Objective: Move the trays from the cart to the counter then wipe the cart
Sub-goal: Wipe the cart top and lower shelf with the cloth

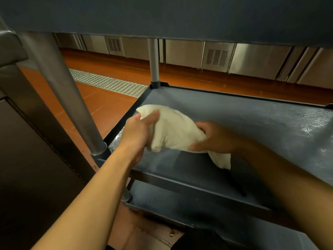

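Note:
I look under the cart's top shelf at its dark grey middle shelf. A bunched white cloth hangs just above that shelf's left part, held between both hands. My left hand grips its left end, thumb on top. My right hand grips its right end, and a tail of cloth hangs down below it. No trays are in view. The shelf's right side shines wet.
Metal cart posts stand at the near left and far left corners. A lower shelf lies beneath. Beyond are an orange tiled floor, a metal drain grate and steel cabinets. A dark unit stands at left.

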The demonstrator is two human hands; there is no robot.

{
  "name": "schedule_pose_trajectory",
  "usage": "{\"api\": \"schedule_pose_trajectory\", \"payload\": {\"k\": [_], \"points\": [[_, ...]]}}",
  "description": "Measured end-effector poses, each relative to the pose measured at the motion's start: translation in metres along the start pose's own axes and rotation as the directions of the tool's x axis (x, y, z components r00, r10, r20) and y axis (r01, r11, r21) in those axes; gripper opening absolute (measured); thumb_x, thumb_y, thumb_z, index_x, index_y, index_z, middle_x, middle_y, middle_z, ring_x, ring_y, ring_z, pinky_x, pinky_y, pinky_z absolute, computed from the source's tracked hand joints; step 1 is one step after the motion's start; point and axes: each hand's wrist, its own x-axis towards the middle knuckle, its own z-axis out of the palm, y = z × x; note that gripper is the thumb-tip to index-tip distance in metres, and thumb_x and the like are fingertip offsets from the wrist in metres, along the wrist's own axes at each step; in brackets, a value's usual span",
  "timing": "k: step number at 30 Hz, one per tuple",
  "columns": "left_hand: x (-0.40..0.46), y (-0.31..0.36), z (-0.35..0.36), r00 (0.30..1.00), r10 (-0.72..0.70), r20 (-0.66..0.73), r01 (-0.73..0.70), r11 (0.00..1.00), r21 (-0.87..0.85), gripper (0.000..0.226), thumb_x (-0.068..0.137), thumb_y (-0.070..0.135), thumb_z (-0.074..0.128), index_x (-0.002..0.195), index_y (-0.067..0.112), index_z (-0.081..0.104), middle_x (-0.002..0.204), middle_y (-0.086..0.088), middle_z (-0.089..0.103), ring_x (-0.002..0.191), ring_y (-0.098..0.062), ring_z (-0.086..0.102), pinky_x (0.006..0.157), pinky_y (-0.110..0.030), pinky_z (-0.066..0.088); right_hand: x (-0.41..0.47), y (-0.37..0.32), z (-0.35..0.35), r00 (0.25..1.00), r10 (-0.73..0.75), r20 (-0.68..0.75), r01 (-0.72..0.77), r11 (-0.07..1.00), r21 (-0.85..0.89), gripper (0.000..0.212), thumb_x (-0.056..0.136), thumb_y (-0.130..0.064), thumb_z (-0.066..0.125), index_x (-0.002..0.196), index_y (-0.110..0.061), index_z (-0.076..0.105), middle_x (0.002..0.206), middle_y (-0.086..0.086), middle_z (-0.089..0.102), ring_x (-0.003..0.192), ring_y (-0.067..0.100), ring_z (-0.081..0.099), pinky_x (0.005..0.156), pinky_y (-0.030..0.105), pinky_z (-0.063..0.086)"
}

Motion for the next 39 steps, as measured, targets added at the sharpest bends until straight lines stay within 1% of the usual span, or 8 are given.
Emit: {"api": "schedule_pose_trajectory", "payload": {"k": [5,8,14,16,18,24,35,39], "points": [[0.008,0.0,-0.018,0.987,-0.16,0.009,0.16,0.982,-0.104,0.016,0.097,0.015,0.063,0.111,0.01,0.071,0.105,-0.011,0.079,0.103,-0.035,0.075,0.093,-0.053,0.058,-0.004,0.012,-0.016,0.98,0.189,-0.056,-0.188,0.982,0.024,0.016,0.096,-0.02,0.071,0.105,-0.031,0.064,0.103,-0.011,0.064,0.091,0.006,0.059,0.083,0.028,0.046],[-0.002,0.0,-0.028,0.959,-0.272,0.082,0.279,0.956,-0.092,0.023,0.099,0.016,0.063,0.118,0.005,0.071,0.112,-0.016,0.078,0.108,-0.038,0.073,0.099,-0.056,0.056,-0.024,0.012,-0.03,0.941,0.329,-0.072,-0.327,0.944,0.043,0.027,0.098,-0.032,0.068,0.124,-0.028,0.062,0.119,-0.011,0.061,0.107,0.006,0.059,0.076,0.015,0.047],[-0.045,0.053,-0.051,0.865,-0.499,0.05,0.502,0.859,-0.106,0.03,0.103,0.024,0.06,0.12,0.001,0.07,0.113,-0.022,0.076,0.097,-0.034,0.077,0.074,-0.04,0.065,-0.077,0.009,-0.017,0.761,0.638,0.119,-0.628,0.678,0.381,0.065,0.074,-0.075,0.075,0.088,-0.013,0.061,0.088,0.002,0.058,0.089,0.02,0.063,0.088,0.015,0.05],[-0.065,0.087,-0.056,0.813,-0.582,0.018,0.573,0.794,-0.204,0.029,0.105,0.024,0.058,0.116,0.001,0.07,0.106,-0.024,0.077,0.089,-0.034,0.078,0.065,-0.039,0.065,-0.109,-0.038,-0.029,0.717,0.689,0.11,-0.649,0.601,0.468,0.044,0.099,-0.043,0.065,0.115,-0.003,0.062,0.116,0.003,0.057,0.111,0.028,0.058,0.099,0.022,0.043],[-0.092,0.127,-0.065,0.765,-0.643,-0.021,0.618,0.744,-0.252,0.026,0.104,0.025,0.059,0.112,0.004,0.072,0.102,-0.021,0.078,0.084,-0.032,0.079,0.068,-0.041,0.063,-0.138,-0.09,-0.042,0.685,0.72,0.114,-0.652,0.536,0.537,0.055,0.101,-0.043,0.062,0.147,-0.015,0.05,0.139,-0.003,0.049,0.134,0.03,0.049,0.11,0.034,0.037],[-0.201,0.251,-0.133,0.648,-0.738,-0.186,0.682,0.672,-0.289,0.048,0.09,0.036,0.071,0.126,0.005,0.071,0.119,-0.023,0.074,0.111,-0.041,0.072,0.106,-0.059,0.05,-0.203,-0.227,-0.074,0.817,0.491,0.302,-0.576,0.667,0.473,0.026,0.087,-0.031,0.082,0.11,-0.029,0.072,0.106,-0.006,0.074,0.098,0.012,0.07,0.077,0.024,0.059],[-0.301,0.394,-0.304,0.67,-0.631,-0.391,0.49,0.772,-0.405,0.03,0.093,0.014,0.07,0.12,0.0,0.072,0.114,-0.022,0.076,0.108,-0.04,0.072,0.095,-0.05,0.056,-0.126,-0.441,-0.122,0.855,0.228,0.467,-0.515,0.49,0.704,0.034,0.094,-0.004,0.069,0.128,-0.005,0.069,0.123,0.02,0.073,0.115,0.039,0.069,0.1,0.057,0.054],[-0.286,0.409,-0.358,0.672,-0.556,-0.488,0.363,0.823,-0.438,0.029,0.095,0.015,0.07,0.121,0.004,0.071,0.113,-0.018,0.077,0.094,-0.03,0.077,0.071,-0.04,0.064,-0.048,-0.507,-0.112,0.891,0.162,0.423,-0.443,0.509,0.738,0.034,0.096,-0.003,0.064,0.13,-0.002,0.064,0.123,0.02,0.073,0.112,0.036,0.071,0.087,0.048,0.062]]}}
